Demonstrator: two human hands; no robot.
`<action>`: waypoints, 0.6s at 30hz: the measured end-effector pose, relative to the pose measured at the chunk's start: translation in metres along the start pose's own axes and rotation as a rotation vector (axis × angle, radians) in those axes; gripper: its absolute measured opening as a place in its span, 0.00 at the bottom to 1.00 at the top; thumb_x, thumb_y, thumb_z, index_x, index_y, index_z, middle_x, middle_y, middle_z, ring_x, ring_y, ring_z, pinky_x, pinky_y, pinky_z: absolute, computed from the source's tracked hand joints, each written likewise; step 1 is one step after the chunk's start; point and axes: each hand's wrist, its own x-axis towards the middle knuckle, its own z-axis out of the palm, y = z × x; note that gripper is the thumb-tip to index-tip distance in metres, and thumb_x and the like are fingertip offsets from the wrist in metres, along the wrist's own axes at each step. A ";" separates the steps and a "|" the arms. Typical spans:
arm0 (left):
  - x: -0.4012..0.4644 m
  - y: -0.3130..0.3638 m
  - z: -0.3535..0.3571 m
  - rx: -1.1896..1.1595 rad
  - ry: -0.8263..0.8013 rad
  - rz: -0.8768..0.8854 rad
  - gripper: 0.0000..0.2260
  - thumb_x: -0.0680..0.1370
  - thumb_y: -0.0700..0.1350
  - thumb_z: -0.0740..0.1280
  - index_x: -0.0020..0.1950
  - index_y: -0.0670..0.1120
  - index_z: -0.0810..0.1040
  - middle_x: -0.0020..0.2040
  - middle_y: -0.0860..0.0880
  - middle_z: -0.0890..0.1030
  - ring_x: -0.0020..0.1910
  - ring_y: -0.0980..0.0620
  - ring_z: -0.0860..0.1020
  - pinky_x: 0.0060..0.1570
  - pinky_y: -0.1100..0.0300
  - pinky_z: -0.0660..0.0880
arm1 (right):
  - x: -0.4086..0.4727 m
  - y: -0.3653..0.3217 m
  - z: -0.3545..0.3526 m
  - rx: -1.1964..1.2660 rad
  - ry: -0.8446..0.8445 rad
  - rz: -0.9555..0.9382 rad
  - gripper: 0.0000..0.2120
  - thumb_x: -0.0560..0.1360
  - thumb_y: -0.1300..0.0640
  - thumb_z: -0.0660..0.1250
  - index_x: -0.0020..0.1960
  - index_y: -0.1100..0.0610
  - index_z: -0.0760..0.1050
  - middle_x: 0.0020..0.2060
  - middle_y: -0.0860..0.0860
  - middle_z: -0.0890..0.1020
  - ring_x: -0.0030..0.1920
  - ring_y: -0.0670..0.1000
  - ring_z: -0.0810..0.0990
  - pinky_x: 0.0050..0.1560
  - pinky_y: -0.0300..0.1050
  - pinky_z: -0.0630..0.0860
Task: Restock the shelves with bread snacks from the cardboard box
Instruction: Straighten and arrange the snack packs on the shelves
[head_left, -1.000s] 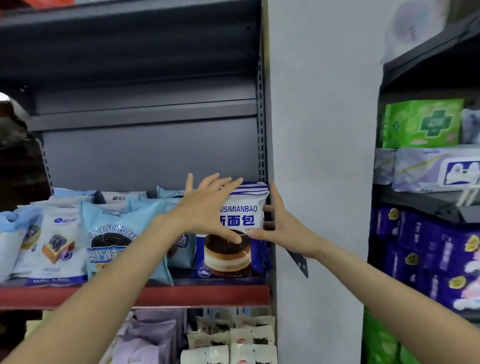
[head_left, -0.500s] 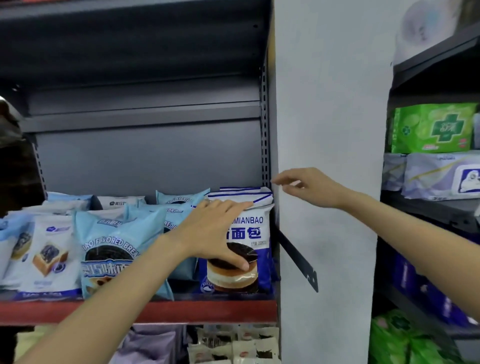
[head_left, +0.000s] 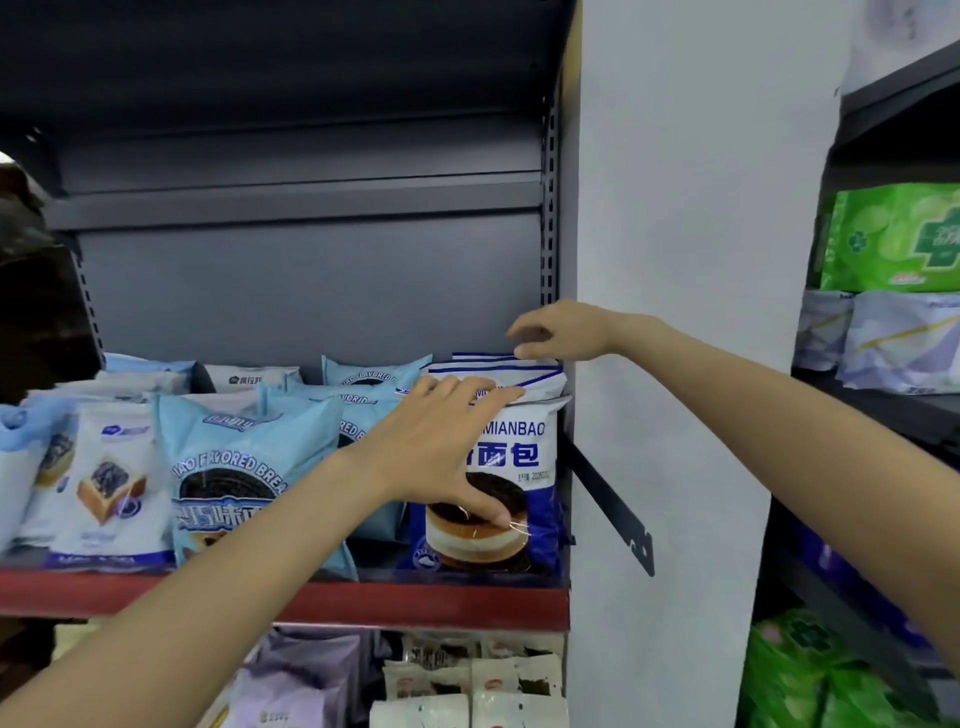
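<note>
A white and dark blue bread packet (head_left: 524, 452) with a layered cake picture stands at the right end of the red-edged shelf (head_left: 415, 597). My left hand (head_left: 441, 447) lies flat against its front, thumb on the cake picture and fingers reaching its top edge. More packets of the same kind (head_left: 498, 366) stand behind it. My right hand (head_left: 561, 332) hovers over them with loosely curled fingers, and its fingertips touch the rearmost packet's top seam. The cardboard box is out of view.
Light blue bread packets (head_left: 228, 467) and toast packets (head_left: 104, 483) fill the shelf to the left. A white pillar (head_left: 691, 312) with a black bracket (head_left: 613, 514) borders the right. More snacks (head_left: 467, 680) sit below. Green and purple packs (head_left: 893, 244) fill the right-hand shelving.
My right hand has come down from beside the shelf upright onto the tops of the rear packets. My left hand stays pressed on the front packet.
</note>
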 end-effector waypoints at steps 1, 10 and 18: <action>0.000 0.000 0.000 0.004 0.000 0.001 0.53 0.61 0.77 0.62 0.77 0.52 0.47 0.73 0.51 0.60 0.68 0.51 0.62 0.66 0.56 0.55 | 0.006 0.003 -0.002 -0.067 0.044 -0.022 0.19 0.79 0.50 0.61 0.68 0.54 0.70 0.63 0.53 0.76 0.60 0.53 0.74 0.58 0.41 0.66; 0.003 -0.005 0.007 -0.006 0.032 0.030 0.53 0.59 0.79 0.58 0.77 0.52 0.51 0.66 0.52 0.67 0.61 0.51 0.66 0.65 0.55 0.60 | 0.055 0.014 0.012 -0.222 -0.157 -0.068 0.22 0.76 0.58 0.67 0.68 0.50 0.66 0.59 0.54 0.78 0.55 0.54 0.76 0.57 0.51 0.75; 0.003 -0.005 0.007 -0.033 0.025 0.028 0.52 0.60 0.79 0.57 0.77 0.54 0.49 0.68 0.53 0.64 0.64 0.52 0.63 0.67 0.56 0.58 | 0.066 0.012 0.016 -0.279 -0.211 -0.209 0.27 0.76 0.67 0.60 0.70 0.44 0.68 0.52 0.50 0.80 0.46 0.51 0.74 0.47 0.43 0.73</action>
